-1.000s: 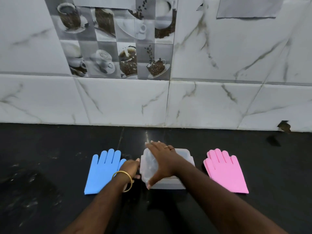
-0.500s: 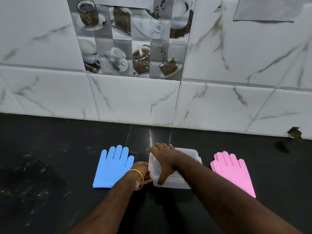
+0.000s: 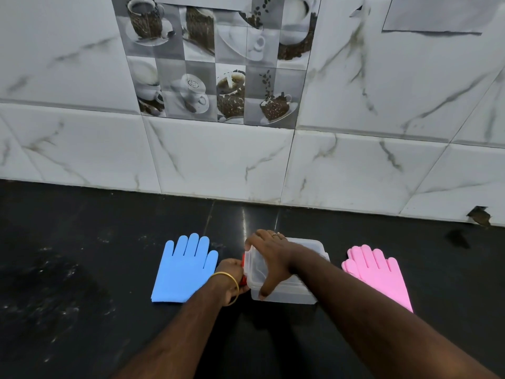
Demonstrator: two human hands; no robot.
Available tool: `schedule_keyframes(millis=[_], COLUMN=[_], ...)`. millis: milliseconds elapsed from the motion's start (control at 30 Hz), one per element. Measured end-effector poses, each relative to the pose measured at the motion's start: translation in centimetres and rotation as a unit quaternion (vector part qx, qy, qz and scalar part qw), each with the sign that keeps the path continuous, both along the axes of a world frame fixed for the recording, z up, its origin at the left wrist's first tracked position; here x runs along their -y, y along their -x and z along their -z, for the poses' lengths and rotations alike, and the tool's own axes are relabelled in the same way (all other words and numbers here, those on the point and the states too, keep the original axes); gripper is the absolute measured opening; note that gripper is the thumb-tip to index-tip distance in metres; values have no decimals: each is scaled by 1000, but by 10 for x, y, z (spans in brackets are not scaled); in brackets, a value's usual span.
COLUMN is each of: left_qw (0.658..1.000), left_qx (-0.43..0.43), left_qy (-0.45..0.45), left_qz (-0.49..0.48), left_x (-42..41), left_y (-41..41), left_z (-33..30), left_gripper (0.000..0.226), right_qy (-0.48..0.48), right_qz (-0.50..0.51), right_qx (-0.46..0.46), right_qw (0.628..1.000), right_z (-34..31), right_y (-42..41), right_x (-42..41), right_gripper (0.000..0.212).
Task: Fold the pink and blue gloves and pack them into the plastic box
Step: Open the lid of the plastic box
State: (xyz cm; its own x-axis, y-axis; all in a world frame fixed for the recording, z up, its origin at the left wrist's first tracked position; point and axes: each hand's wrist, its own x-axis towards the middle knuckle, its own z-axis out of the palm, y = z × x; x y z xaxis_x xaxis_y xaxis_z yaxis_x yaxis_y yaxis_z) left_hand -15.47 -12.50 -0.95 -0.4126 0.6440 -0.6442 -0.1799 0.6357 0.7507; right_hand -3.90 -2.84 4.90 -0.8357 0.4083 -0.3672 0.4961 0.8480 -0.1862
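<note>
A clear plastic box (image 3: 300,292) with a lid sits on the black counter between two flat gloves. The blue glove (image 3: 181,269) lies to its left, fingers toward the wall. The pink glove (image 3: 377,274) lies to its right, partly behind my right forearm. My right hand (image 3: 269,258) lies spread over the lid's left side, gripping it. My left hand (image 3: 232,277) is curled at the box's left end, on a red latch (image 3: 243,269) that shows between the fingers and the box.
The black stone counter (image 3: 82,269) runs back to a white marble-tiled wall (image 3: 218,165) with a coffee-cup picture tile. A chipped spot (image 3: 479,216) marks the wall's base at far right.
The lid's left edge has lifted slightly and the red latch now shows under my left hand. The camera has tilted, so everything sits lower in view. Both gloves lie unmoved.
</note>
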Motion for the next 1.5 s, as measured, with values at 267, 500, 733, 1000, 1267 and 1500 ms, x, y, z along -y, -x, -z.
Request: schedule_keyframes(millis=[267, 500, 733, 1000, 1267, 1500], left_qw=[999, 950, 976, 977, 976, 979], left_qx=[-25, -243, -165, 86, 97, 74], left_qy=[11, -126, -141, -184, -181, -173], left_qz=[-33, -148, -14, -58, -70, -72], left_x=[-3, 2, 0, 1, -21, -57], left_y=[6, -2, -9, 2, 26, 26], left_z=[0, -16, -57, -66, -71, -93], left_gripper=[2, 29, 27, 25, 25, 20], right_qy=[-18, -14, -3, 27, 272, 351], right_qz=[-14, -16, 5, 148, 522, 578], right_qx=[-62, -47, -55, -151, -317, -298], right_qw=[998, 999, 998, 977, 744, 674], right_z=[-12, -15, -26, -41, -42, -45], right_y=[-1, -6, -12, -42, -109, -100], right_x=[-8, -3, -6, -19, -49, -84], right_gripper=[105, 126, 147, 126, 16, 6])
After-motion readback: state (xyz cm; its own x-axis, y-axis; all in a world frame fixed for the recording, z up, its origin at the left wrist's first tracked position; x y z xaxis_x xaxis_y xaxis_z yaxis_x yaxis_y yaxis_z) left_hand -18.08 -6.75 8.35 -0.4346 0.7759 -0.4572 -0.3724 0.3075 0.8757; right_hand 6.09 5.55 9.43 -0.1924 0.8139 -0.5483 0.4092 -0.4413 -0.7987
